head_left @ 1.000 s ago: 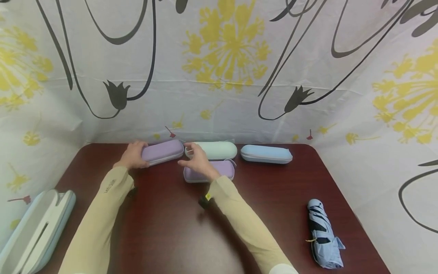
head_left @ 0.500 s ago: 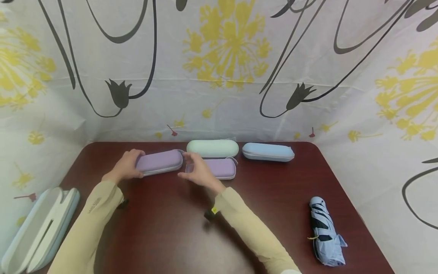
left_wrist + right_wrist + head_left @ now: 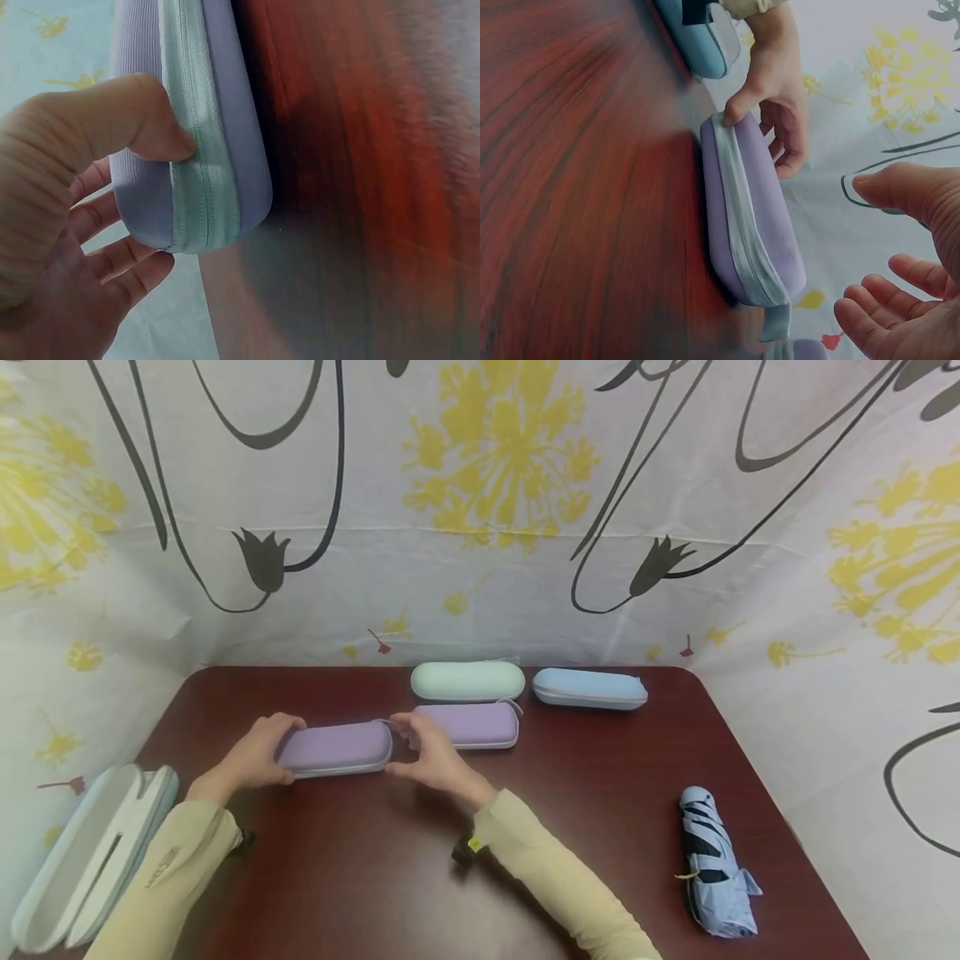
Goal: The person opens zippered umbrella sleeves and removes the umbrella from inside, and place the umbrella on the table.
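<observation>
In the head view, my left hand [image 3: 253,758] hid one end of the left case [image 3: 337,748]; my right hand [image 3: 438,766] covered the lower left of the right case [image 3: 472,724]. My left sleeve [image 3: 161,885], its lettering [image 3: 162,867] too blurred to read, ran off the bottom left.

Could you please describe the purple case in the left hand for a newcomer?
On the dark red table, look left of the middle. There the left hand grips a purple case with a pale zip band; unlike the other purple case, it has no case directly behind it.
</observation>
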`<state>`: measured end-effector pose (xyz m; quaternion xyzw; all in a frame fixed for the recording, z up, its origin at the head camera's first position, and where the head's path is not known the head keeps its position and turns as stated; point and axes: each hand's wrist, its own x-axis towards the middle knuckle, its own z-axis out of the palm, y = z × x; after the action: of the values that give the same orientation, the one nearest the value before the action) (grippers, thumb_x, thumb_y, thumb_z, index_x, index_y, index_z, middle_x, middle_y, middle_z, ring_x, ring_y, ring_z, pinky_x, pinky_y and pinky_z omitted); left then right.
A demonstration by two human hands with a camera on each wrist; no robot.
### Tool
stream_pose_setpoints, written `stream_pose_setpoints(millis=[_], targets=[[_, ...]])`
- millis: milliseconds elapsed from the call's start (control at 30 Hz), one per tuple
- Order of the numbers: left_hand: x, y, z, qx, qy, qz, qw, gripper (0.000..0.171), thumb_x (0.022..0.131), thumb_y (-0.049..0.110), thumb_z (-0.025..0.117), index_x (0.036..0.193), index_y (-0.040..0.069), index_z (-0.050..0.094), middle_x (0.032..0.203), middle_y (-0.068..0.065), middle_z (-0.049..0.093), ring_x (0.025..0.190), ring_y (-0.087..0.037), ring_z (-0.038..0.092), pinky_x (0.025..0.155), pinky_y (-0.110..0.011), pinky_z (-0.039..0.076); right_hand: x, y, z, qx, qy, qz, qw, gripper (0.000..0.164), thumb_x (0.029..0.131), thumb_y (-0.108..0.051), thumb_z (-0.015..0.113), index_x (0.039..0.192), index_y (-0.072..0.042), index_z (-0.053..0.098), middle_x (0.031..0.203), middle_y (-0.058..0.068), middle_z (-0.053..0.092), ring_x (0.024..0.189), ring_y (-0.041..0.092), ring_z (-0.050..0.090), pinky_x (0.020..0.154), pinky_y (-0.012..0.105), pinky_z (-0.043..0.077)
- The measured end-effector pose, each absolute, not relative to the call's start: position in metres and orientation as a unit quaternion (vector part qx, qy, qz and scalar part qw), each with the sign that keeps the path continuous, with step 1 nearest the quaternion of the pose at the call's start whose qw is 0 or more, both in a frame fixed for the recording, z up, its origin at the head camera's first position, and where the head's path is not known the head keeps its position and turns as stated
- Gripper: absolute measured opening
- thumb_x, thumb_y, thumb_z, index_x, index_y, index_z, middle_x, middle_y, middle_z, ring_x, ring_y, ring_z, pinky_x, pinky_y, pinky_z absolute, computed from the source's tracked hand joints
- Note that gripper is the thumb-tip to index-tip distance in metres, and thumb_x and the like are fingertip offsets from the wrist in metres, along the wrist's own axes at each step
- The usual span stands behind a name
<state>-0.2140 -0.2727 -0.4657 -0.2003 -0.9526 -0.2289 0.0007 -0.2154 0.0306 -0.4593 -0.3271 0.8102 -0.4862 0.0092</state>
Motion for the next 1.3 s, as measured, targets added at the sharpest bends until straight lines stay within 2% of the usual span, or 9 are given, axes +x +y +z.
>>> stream_pose_setpoints(millis=[133, 300, 500, 600, 833, 1100, 1300], targets=[[-0.206, -0.276, -0.468, -0.205, -0.951, -0.230, 0.002, 0.068, 0.054, 0.001, 0.079, 0.115, -0.001, 0.051, 0.116, -0.021, 0.052, 0.105, -0.039, 0.042, 0.085, -0.056, 0.039, -0.216, 0.023, -0.461, -0.331, 0.809, -0.486, 0.012, 0.066, 0.069, -0.002, 0.078, 0.126, 0.008, 0.047, 0.111, 0.024, 0.054, 0.101, 0.034, 0.054, 0.087, 0.033, 0.048], [-0.197, -0.277, -0.467, -0.207, -0.949, -0.238, 0.000, 0.067, 0.054, 0.000, 0.079, 0.115, 0.000, 0.051, 0.116, -0.019, 0.052, 0.108, -0.040, 0.041, 0.087, -0.057, 0.038, -0.217, 0.011, -0.461, -0.331, 0.816, -0.474, 0.031, 0.066, 0.069, -0.002, 0.078, 0.126, 0.007, 0.047, 0.115, 0.023, 0.054, 0.103, 0.033, 0.054, 0.089, 0.035, 0.047], [-0.191, -0.276, -0.468, -0.216, -0.947, -0.239, 0.007, 0.067, 0.052, -0.001, 0.079, 0.113, 0.001, 0.052, 0.114, -0.018, 0.054, 0.106, -0.038, 0.043, 0.087, -0.054, 0.039, -0.219, -0.001, -0.465, -0.336, 0.842, -0.421, 0.033, 0.067, 0.070, -0.010, 0.080, 0.127, 0.002, 0.049, 0.117, 0.019, 0.054, 0.106, 0.026, 0.051, 0.092, 0.025, 0.041], [-0.189, -0.276, -0.469, -0.217, -0.947, -0.238, 0.009, 0.068, 0.051, 0.000, 0.079, 0.113, 0.001, 0.052, 0.114, -0.017, 0.054, 0.106, -0.037, 0.043, 0.086, -0.053, 0.040, -0.220, -0.004, -0.467, -0.339, 0.850, -0.401, 0.042, 0.066, 0.070, -0.012, 0.080, 0.127, 0.001, 0.049, 0.118, 0.017, 0.054, 0.108, 0.023, 0.049, 0.094, 0.024, 0.039], [-0.186, -0.275, -0.466, -0.216, -0.946, -0.241, 0.012, 0.067, 0.052, -0.001, 0.079, 0.114, 0.001, 0.052, 0.114, -0.017, 0.053, 0.107, -0.038, 0.042, 0.086, -0.054, 0.039, -0.222, -0.009, -0.468, -0.332, 0.874, -0.349, 0.060, 0.067, 0.070, -0.013, 0.079, 0.128, -0.002, 0.049, 0.122, 0.012, 0.054, 0.114, 0.021, 0.046, 0.099, 0.025, 0.035], [-0.182, -0.282, -0.468, -0.195, -0.941, -0.275, -0.005, 0.067, 0.055, 0.000, 0.079, 0.116, 0.001, 0.050, 0.117, -0.022, 0.048, 0.108, -0.040, 0.040, 0.087, -0.057, 0.037, -0.222, -0.016, -0.471, -0.304, 0.895, -0.314, 0.090, 0.068, 0.065, -0.017, 0.081, 0.124, -0.002, 0.052, 0.120, 0.012, 0.051, 0.110, 0.023, 0.047, 0.093, 0.024, 0.039], [-0.181, -0.287, -0.474, -0.197, -0.939, -0.283, 0.004, 0.066, 0.053, 0.001, 0.079, 0.113, 0.003, 0.052, 0.114, -0.019, 0.051, 0.105, -0.037, 0.043, 0.086, -0.054, 0.038, -0.222, -0.018, -0.476, -0.326, 0.900, -0.281, 0.074, 0.069, 0.062, -0.021, 0.081, 0.122, -0.001, 0.054, 0.116, 0.011, 0.052, 0.106, 0.022, 0.048, 0.090, 0.023, 0.040]])
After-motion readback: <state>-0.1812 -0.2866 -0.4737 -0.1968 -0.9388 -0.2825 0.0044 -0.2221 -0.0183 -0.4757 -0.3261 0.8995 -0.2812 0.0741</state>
